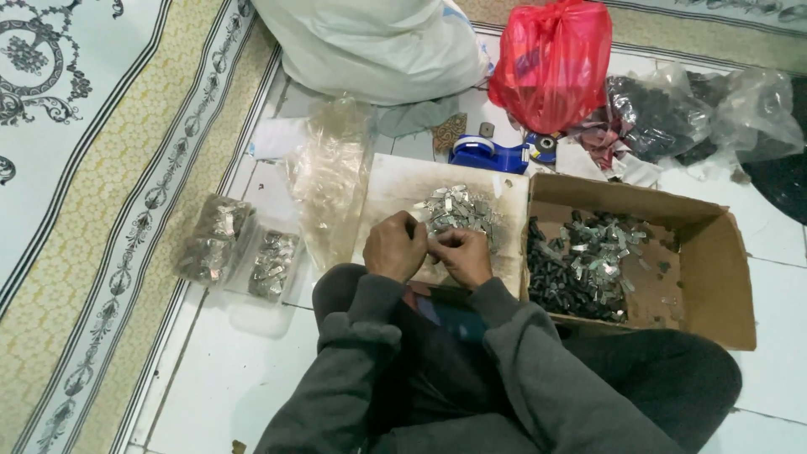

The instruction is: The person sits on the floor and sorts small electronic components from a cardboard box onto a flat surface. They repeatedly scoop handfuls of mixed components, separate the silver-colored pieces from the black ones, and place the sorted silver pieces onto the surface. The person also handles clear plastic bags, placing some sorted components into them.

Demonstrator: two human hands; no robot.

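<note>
Centrally, on the tiled floor (227, 378): one worn, stained board (395, 189), lying flat in front of the seated person's knees.

Item 1. Left hand (395, 246), curled closed, fingers pinched together at the board's near edge. What it grips is too small to tell; likely one small metal piece.

Item 2. Right hand (461, 255), likewise curled closed, touching the left hand fingertip to fingertip. Its contents are hidden.

Item 3. Heap of small silvery metal pieces (458, 210), on the board toward its far right corner, just beyond both hands.

Item 4. Cardboard box (714, 277), open-topped, flaps spread, touching the board's right edge. Holds a mixed pile of dark and silvery parts (580, 261), gathered against its left wall.

Item 5. Two clear packets of metal pieces (214, 240) (273, 265), side by side on the floor, well left of the board.

Item 6. Crumpled clear plastic bags (329, 176), just beside the board's left edge.

Item 7. Blue tape dispenser (487, 154), beyond the board's far edge.

Item 8. Red plastic bag (551, 63), knotted, behind the dispenser; large white sack (378, 42) to its left.

Item 9. Clear bags of dark parts (660, 113), beyond the box's far wall.

Item 10. Patterned carpet (84, 210), bordering the tiles on the left.
</note>
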